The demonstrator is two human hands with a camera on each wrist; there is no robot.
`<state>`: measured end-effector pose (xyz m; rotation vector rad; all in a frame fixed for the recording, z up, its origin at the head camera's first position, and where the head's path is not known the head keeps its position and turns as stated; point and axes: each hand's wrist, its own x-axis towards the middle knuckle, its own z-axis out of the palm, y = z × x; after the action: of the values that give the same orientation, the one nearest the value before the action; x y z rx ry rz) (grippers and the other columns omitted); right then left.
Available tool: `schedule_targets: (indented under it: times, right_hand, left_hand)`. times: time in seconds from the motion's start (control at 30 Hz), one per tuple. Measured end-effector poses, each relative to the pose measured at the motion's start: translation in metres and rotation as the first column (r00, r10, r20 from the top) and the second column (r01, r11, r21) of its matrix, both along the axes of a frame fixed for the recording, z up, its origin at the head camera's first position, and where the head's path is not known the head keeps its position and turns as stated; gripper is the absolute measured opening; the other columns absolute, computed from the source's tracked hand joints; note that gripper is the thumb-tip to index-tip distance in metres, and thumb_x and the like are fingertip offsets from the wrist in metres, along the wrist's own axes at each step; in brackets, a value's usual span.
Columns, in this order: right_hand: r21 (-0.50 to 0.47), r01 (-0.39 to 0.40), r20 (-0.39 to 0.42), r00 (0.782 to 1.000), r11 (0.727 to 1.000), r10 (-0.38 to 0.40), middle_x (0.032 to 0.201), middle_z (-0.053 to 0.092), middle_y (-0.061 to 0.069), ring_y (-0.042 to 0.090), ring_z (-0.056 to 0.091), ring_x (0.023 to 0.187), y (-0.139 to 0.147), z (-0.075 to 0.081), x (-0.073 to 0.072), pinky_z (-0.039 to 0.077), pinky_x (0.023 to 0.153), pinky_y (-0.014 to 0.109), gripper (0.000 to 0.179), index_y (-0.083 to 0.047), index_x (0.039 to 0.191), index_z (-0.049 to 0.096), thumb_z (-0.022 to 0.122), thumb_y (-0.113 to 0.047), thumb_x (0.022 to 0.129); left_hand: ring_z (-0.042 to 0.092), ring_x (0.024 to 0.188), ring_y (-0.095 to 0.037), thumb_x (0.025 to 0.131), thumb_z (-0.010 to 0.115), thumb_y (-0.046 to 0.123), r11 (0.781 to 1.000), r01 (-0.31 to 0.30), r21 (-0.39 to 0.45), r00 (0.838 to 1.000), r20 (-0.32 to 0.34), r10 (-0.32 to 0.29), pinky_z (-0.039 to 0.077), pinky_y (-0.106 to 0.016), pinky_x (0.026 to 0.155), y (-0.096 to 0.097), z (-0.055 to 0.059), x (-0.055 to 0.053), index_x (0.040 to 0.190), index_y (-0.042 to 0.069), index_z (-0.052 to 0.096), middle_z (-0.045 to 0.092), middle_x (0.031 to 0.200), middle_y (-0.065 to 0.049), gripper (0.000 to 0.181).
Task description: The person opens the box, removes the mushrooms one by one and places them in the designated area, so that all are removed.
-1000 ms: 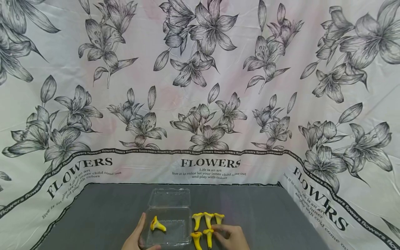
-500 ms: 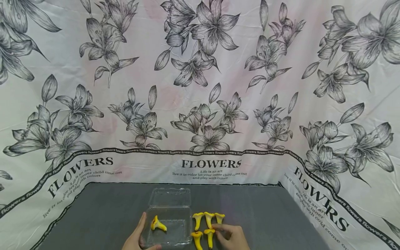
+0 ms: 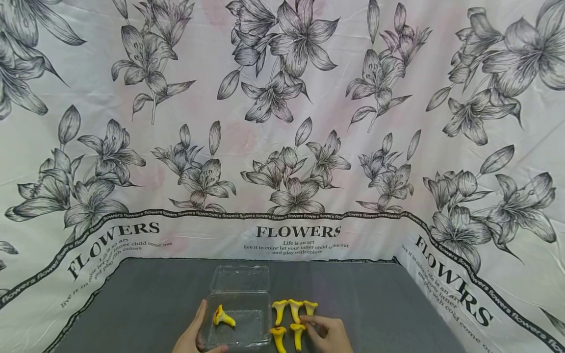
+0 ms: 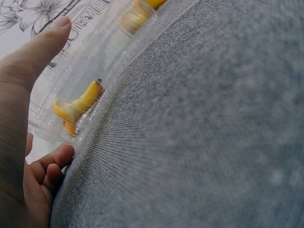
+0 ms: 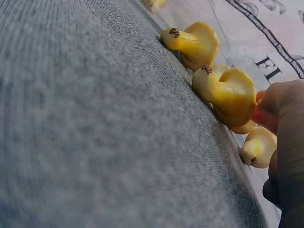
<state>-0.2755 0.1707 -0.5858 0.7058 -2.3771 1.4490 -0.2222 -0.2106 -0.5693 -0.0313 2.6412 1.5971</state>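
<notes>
A clear plastic clamshell container (image 3: pixel 247 338) lies open on the grey table, one yellow chanterelle mushroom (image 3: pixel 224 317) inside. Along the container's left side rest the straight fingers of my left hand (image 3: pixel 192 333), with the thumb at its near edge. In the left wrist view, that thumb stretches out beside the clear wall. My right hand (image 3: pixel 328 336) pinches the cap edge of a chanterelle (image 3: pixel 297 337) in the near row. Seen from the right wrist, the fingertips meet the cap of this chanterelle (image 5: pixel 232 97) and the thumb is largely hidden.
Left of the pinched mushroom lies another chanterelle (image 3: pixel 278 338). A far row holds three more, its rightmost chanterelle (image 3: pixel 310 307) partly behind my right hand. The container's lid (image 3: pixel 240 278) is folded back. A floral curtain (image 3: pixel 297 196) encloses the table.
The pinched chanterelle has shifted very slightly to the right with my right fingertips. My left hand and the container stay where they were.
</notes>
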Motion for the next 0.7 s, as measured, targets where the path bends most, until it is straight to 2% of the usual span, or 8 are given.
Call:
schedule_targets:
  times: [0.13, 0.2, 0.23, 0.4, 0.5, 0.6, 0.63, 0.7]
  right_hand:
    - [-0.018, 0.035, -0.024, 0.999, 0.999, -0.036, 0.049, 0.049, -0.004, -0.017, 0.015, 0.045, 0.0, 0.004, 0.001, 0.023, 0.042, 0.01, 0.014, -0.014, 0.107, 0.085, 0.081, -0.01, 0.094]
    - [-0.02, 0.06, -0.04, 0.997, 0.998, -0.061, 0.045, 0.03, -0.004, -0.018, 0.013, 0.045, -0.001, 0.006, 0.001, 0.021, 0.043, 0.01, 0.015, -0.015, 0.107, 0.086, 0.082, -0.011, 0.094]
    - [-0.024, 0.068, -0.041, 0.997, 0.997, -0.069, 0.046, 0.029, -0.007, -0.018, 0.013, 0.045, -0.003, 0.007, 0.001, 0.021, 0.043, 0.01, 0.015, -0.016, 0.107, 0.086, 0.082, -0.01, 0.093]
    - [-0.034, 0.066, -0.07, 0.995, 0.997, -0.069, 0.05, 0.053, -0.006, -0.017, 0.014, 0.044, -0.01, 0.015, 0.0, 0.022, 0.041, 0.009, 0.015, -0.012, 0.108, 0.085, 0.08, -0.007, 0.094]
    - [-0.011, 0.043, -0.118, 0.992, 0.999, -0.044, 0.055, 0.06, -0.003, -0.017, 0.013, 0.044, -0.017, 0.019, -0.001, 0.023, 0.04, 0.009, 0.018, -0.009, 0.111, 0.084, 0.079, -0.005, 0.095]
    - [0.008, 0.032, -0.158, 0.987, 0.999, -0.03, 0.051, 0.054, -0.003, -0.017, 0.015, 0.046, -0.025, 0.023, -0.004, 0.024, 0.041, 0.009, 0.019, -0.009, 0.112, 0.084, 0.078, -0.003, 0.095]
    - [0.0, 0.026, -0.172, 0.985, 1.0, -0.026, 0.055, 0.06, -0.002, -0.018, 0.023, 0.047, -0.028, 0.024, -0.005, 0.029, 0.043, 0.008, 0.019, -0.008, 0.112, 0.084, 0.078, -0.002, 0.095]
    - [-0.013, 0.013, -0.189, 0.982, 1.0, -0.016, 0.058, 0.064, 0.001, -0.017, 0.025, 0.049, -0.034, 0.028, -0.008, 0.031, 0.044, 0.009, 0.018, -0.007, 0.111, 0.084, 0.077, -0.001, 0.095]
  left_hand:
    - [0.042, 0.057, -0.016, 0.083, 0.092, 0.039, 1.0, 0.001, 0.003, 1.0, 0.009, -0.001, 0.039, -0.026, 0.054, 0.0, 0.0, -0.002, 0.17, 0.001, 0.01, 0.013, 0.172, -0.033, 0.125]
    - [0.042, 0.058, -0.016, 0.082, 0.092, 0.039, 1.0, 0.0, 0.0, 1.0, 0.006, 0.0, 0.039, -0.026, 0.055, 0.0, -0.001, -0.003, 0.169, 0.0, 0.01, 0.014, 0.171, -0.034, 0.126]
    - [0.042, 0.058, -0.016, 0.082, 0.093, 0.038, 1.0, -0.001, 0.0, 1.0, 0.005, 0.001, 0.039, -0.026, 0.055, -0.001, -0.002, -0.003, 0.169, 0.0, 0.01, 0.013, 0.171, -0.034, 0.126]
    - [0.043, 0.058, -0.015, 0.081, 0.093, 0.038, 1.0, 0.001, 0.005, 1.0, 0.007, -0.001, 0.04, -0.026, 0.056, -0.002, -0.002, -0.002, 0.17, 0.001, 0.01, 0.01, 0.172, -0.032, 0.127]
    - [0.043, 0.058, -0.015, 0.082, 0.092, 0.037, 1.0, 0.004, 0.014, 1.0, 0.012, -0.004, 0.04, -0.025, 0.056, -0.003, -0.002, -0.002, 0.17, 0.001, 0.01, 0.008, 0.172, -0.032, 0.126]
    - [0.042, 0.058, -0.015, 0.083, 0.092, 0.038, 1.0, 0.007, 0.016, 1.0, 0.013, -0.008, 0.039, -0.026, 0.056, -0.003, -0.002, -0.001, 0.17, 0.002, 0.009, 0.008, 0.173, -0.031, 0.125]
    - [0.042, 0.058, -0.015, 0.082, 0.092, 0.038, 1.0, 0.005, 0.012, 1.0, 0.013, -0.005, 0.039, -0.025, 0.056, -0.003, -0.002, -0.001, 0.17, 0.003, 0.01, 0.008, 0.173, -0.03, 0.126]
    - [0.042, 0.057, -0.015, 0.083, 0.092, 0.039, 1.0, 0.007, 0.01, 1.0, 0.008, -0.007, 0.039, -0.025, 0.055, -0.003, -0.002, -0.001, 0.171, 0.004, 0.01, 0.009, 0.174, -0.029, 0.125]
